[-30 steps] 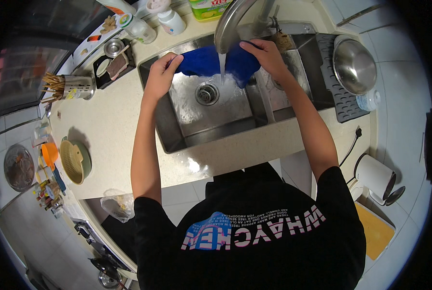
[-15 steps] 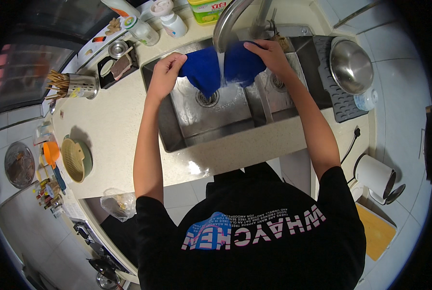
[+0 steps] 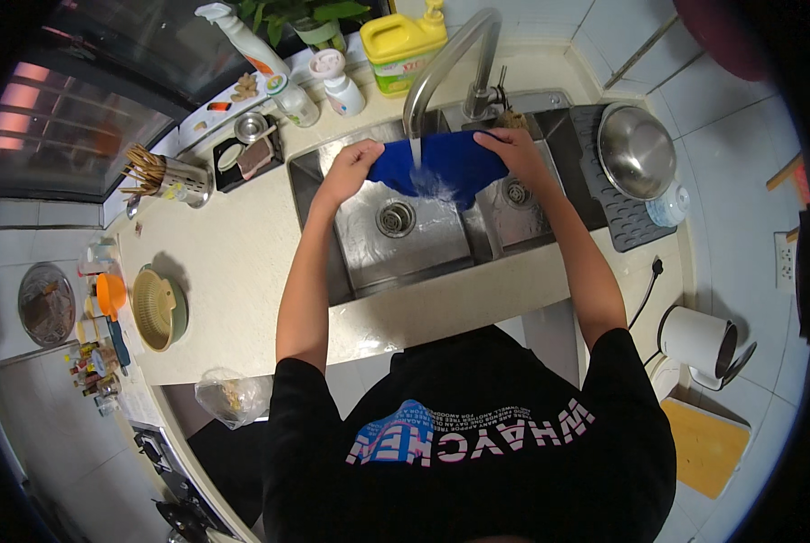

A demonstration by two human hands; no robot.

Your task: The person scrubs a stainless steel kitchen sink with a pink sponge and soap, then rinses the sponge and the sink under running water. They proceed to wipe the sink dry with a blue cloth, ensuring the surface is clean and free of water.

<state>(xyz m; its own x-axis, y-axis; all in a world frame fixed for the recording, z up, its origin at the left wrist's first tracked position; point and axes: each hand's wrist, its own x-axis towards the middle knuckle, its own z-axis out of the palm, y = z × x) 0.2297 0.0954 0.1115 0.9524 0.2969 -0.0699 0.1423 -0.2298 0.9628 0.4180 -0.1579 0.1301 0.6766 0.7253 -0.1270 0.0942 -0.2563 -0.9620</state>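
A blue cloth (image 3: 464, 170) hangs stretched between my two hands over the double sink (image 3: 405, 264). My left hand (image 3: 354, 170) pinches its left upper corner, and my right hand (image 3: 513, 152) pinches the right one. Water runs from the curved metal faucet (image 3: 436, 71) onto the cloth's middle and splashes off it. Below the cloth, the drain (image 3: 395, 218) of the larger left basin shows. The second drain (image 3: 517, 191) lies in the smaller right basin, beside my right forearm.
Behind the sink stand a yellow jug (image 3: 403, 45), a white pump bottle (image 3: 337, 86) and a spray bottle (image 3: 242, 38). Left are a chopstick holder (image 3: 186, 181) and a colander (image 3: 158, 310). A metal bowl (image 3: 637, 152) rests on the grey mat (image 3: 636, 233); a white kettle (image 3: 694, 342) stands nearer.
The view has tilted up, showing more behind the sink. The cloth, earlier drooping in two lobes with a point hanging down, is now spread flatter under the stream; both hands keep their grip.
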